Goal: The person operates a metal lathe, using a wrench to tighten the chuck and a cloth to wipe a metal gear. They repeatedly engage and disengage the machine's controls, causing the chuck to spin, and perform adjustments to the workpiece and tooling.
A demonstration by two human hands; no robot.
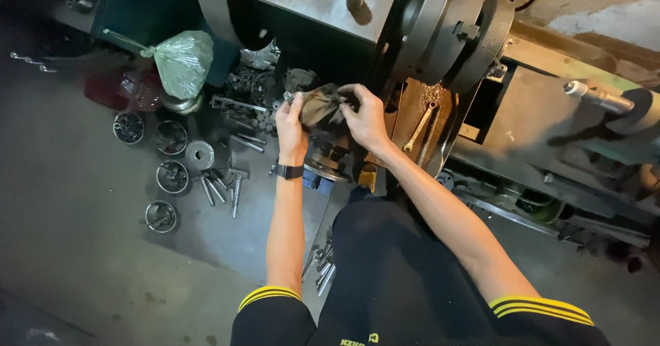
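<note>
My left hand and my right hand both grip a crumpled dark plastic bag, held in front of the lathe base. The left hand also pinches a small metal piece at the bag's upper left edge. A black watch sits on my left wrist. What is inside the bag is hidden.
A lathe with its chuck fills the upper right. A wrench lies on its rusty tray. Round tins of small parts, loose bolts and a green knotted bag lie on the floor at left.
</note>
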